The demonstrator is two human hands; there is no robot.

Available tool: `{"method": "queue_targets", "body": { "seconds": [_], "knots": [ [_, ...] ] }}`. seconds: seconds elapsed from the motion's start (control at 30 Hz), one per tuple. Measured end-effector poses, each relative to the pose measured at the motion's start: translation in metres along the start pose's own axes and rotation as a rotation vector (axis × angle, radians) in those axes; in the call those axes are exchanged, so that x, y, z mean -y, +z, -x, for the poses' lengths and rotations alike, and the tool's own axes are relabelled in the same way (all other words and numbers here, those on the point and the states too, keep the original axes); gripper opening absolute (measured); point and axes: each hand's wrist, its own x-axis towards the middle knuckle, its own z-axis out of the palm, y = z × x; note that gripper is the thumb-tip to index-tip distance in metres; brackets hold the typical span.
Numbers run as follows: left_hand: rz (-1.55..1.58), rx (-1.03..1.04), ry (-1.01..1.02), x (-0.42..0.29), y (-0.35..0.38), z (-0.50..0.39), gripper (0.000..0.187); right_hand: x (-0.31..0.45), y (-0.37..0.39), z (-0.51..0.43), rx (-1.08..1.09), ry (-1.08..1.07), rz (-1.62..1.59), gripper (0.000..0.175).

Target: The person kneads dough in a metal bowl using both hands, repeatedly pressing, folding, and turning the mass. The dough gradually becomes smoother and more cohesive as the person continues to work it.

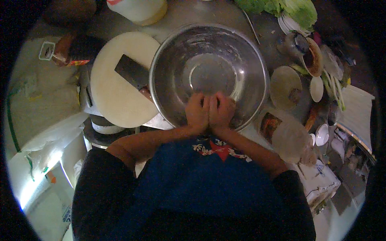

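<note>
A large stainless steel bowl (208,39) lies directly before me, with thin liquid or residue at its bottom. Over its near side, my left hand (197,111) and my right hand (221,110) are pressed together side by side, fingers curled. Whether anything is held between them cannot be seen. To the left of the bowl is a round, pale cutting board (120,99). A cleaver (131,70) rests on the board, its wooden handle reaching the bowl's rim.
Right of the bowl are a round lid or plate (285,84), a small white bowl (322,135), spring onions (333,87) and a tilted jar (313,57). Leafy greens (298,15) lie at top right. A plastic container (141,12) stands behind the board.
</note>
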Motion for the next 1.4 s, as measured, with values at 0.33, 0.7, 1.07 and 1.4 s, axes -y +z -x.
{"method": "queue_targets", "body": {
  "seconds": [0.33, 0.7, 1.07, 1.4],
  "knots": [
    [-0.389, -0.352, 0.323, 0.038, 0.066, -0.139, 0.017, -0.053, 0.061, -0.143, -0.403, -0.208, 0.062, 0.025],
    [-0.311, 0.041, 0.137, 0.025, 0.002, 0.007, 0.024, 0.002, 0.004, 0.005, 0.033, -0.036, 0.246, 0.032],
    [-0.515, -0.316, 0.218, 0.042, 0.061, -0.179, 0.03, -0.031, 0.068, -0.175, -0.368, -0.071, 0.297, 0.034],
    [-0.463, 0.26, 0.235, 0.019, 0.0, 0.0, 0.019, -0.012, 0.006, 0.001, 0.08, -0.058, 0.22, 0.027]
  ]
}}
